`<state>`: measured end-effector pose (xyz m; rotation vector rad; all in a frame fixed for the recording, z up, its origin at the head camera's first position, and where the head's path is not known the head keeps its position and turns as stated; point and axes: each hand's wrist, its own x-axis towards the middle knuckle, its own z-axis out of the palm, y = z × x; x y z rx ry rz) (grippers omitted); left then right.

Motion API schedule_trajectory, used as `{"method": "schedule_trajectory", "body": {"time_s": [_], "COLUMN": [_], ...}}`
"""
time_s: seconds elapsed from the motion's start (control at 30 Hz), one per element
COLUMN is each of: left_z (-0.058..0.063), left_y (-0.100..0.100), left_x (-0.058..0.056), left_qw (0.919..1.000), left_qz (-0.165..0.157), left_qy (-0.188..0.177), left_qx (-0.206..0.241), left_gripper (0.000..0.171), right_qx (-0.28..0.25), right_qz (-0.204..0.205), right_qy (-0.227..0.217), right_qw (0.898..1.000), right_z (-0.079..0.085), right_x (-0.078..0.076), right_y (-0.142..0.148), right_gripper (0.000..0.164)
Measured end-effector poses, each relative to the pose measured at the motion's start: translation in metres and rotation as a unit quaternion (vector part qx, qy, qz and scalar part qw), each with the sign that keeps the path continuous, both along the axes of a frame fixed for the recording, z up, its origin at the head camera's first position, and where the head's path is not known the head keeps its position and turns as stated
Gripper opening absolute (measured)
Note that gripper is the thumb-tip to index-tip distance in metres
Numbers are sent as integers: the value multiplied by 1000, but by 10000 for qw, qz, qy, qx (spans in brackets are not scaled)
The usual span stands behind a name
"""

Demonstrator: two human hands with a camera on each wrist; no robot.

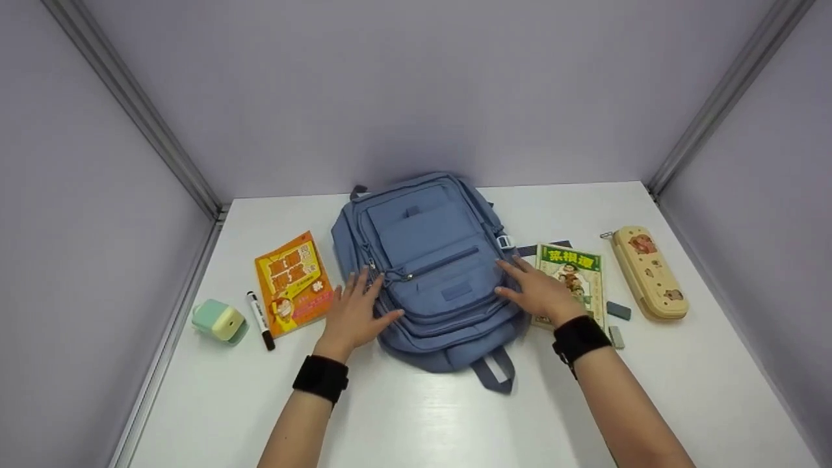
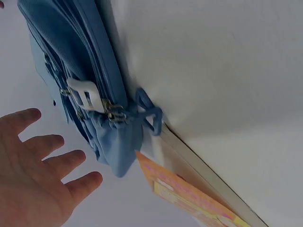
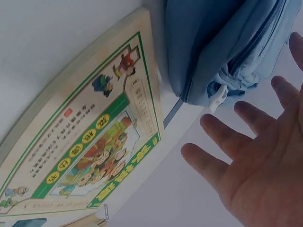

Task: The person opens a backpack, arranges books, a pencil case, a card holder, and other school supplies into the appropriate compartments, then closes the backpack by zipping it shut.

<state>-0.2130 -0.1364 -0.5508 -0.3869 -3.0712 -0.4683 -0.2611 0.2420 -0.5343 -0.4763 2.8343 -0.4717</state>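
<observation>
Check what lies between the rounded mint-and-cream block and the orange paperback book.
A slim white-and-black cylindrical marker lies on the white tabletop between block and book; the head view shows it.

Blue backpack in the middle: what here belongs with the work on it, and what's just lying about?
Likely in the job: blue backpack, with left hand and right hand at its sides.

Apparently just lying about: orange book, marker, green-and-yellow box, green-and-cream book, yellow case, dark block, gray block.
</observation>
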Motion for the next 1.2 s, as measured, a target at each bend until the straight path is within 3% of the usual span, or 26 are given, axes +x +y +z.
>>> {"method": "schedule_trajectory", "body": {"time_s": [0.13,0.43,0.73,1.2], "left_z": [-7,-24,-28,-28], "left_y": [20,38,33,25], "left_x": [7,16,8,-6], "left_qw": [9992,9968,9955,9968], "left_qz": [-357,-672,-705,-604], "left_qy": [-176,-406,-540,-101], "left_qx": [43,-166,-314,-519], "left_gripper": [91,86,85,66], "right_qx": [99,103,181,557], "right_qz": [45,113,83,292], "right_qy": [-213,77,328,397], "right_qw": [9997,9999,9993,9972], "right_z": [-4,-20,-23,-17], "right_x": [5,11,23,46], "right_y": [-7,-9,-11,-21], "right_gripper": [64,56,54,62]}}
